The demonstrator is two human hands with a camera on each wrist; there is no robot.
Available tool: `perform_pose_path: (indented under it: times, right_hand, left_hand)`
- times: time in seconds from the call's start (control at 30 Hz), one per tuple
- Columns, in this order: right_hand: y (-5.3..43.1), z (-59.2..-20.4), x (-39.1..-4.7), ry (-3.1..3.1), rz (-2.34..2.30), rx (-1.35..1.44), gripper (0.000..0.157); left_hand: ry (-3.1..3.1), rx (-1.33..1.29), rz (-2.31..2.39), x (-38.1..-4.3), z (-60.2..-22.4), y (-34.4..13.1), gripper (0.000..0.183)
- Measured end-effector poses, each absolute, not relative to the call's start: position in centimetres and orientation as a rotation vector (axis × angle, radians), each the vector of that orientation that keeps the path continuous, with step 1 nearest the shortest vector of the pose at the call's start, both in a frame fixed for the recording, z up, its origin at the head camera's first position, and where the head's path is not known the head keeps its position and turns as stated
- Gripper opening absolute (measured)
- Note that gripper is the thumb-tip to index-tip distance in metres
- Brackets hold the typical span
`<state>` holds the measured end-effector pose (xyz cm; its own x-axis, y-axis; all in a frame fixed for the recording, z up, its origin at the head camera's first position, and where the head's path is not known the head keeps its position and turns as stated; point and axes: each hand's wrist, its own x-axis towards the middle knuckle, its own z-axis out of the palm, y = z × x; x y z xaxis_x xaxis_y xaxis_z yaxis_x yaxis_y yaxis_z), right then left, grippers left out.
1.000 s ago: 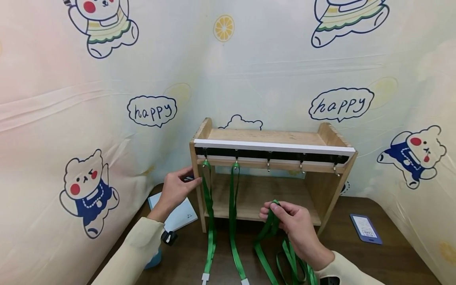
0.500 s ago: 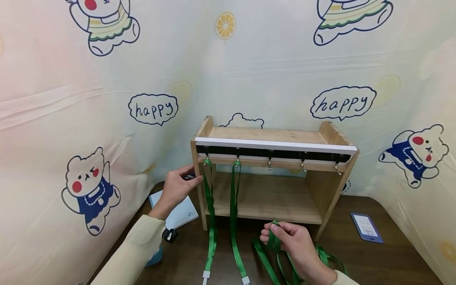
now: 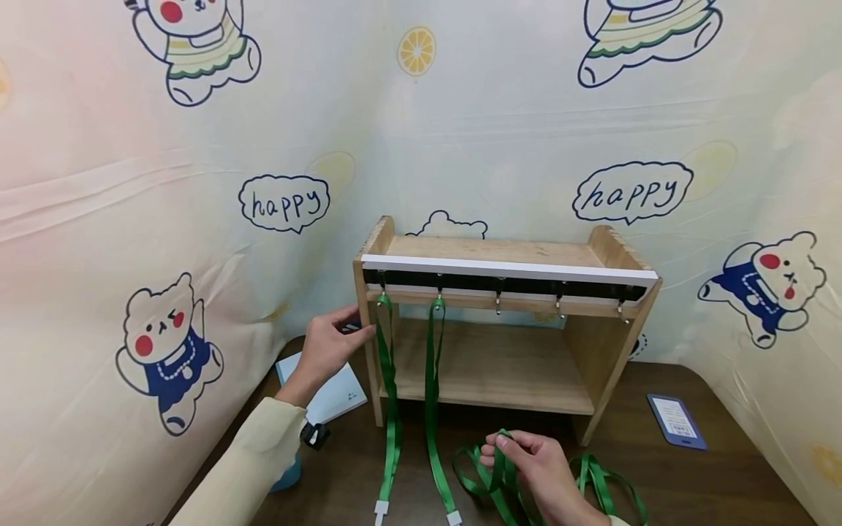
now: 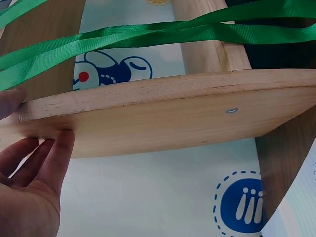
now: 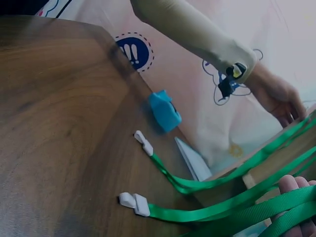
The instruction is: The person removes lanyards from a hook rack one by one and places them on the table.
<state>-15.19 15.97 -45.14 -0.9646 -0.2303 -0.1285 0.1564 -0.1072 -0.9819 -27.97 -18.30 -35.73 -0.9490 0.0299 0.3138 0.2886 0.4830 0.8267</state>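
Note:
My left hand [image 3: 329, 347] grips the left side panel of a small wooden shelf [image 3: 487, 358]. In the left wrist view, the thumb lies on one face of the panel [image 4: 158, 131] and the fingers on the other. Two green lanyards [image 3: 389, 409] with white clips [image 3: 381, 507] hang from the two leftmost hooks on the shelf's front rail. Below and in front of the shelf, my right hand [image 3: 539, 471] pinches a looped green lanyard [image 3: 498, 475] between thumb and fingers. Its lower end is out of view in the head view.
More green lanyard [image 3: 595, 478] lies on the dark table right of my right hand. A blue card holder [image 3: 676, 421] lies farther right. A pale blue booklet [image 3: 335, 394] and a bright blue object [image 5: 164, 111] are at the left. Three right-hand hooks [image 3: 498, 303] hold nothing.
My right hand has moved down with the lanyard, away from the shelf. The lanyard lengths near it have shifted and bunched up. My left hand stays on the side panel.

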Motion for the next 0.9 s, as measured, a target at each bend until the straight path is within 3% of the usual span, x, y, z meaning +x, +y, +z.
perform_pose_path:
  times: [0.4,0.9]
  right_hand:
    - [14.9,-48.2,-15.3,1.919,-2.059,-0.128,0.048]
    - [14.7,-50.1,-18.6,1.984,-2.079,0.004,0.047]
  left_hand:
    - [-2.461,-0.278,-1.450,-27.7,-35.6,-18.3,0.054]
    - [-2.443,-0.285,-1.464,-27.9,-35.8,-18.3,0.054]
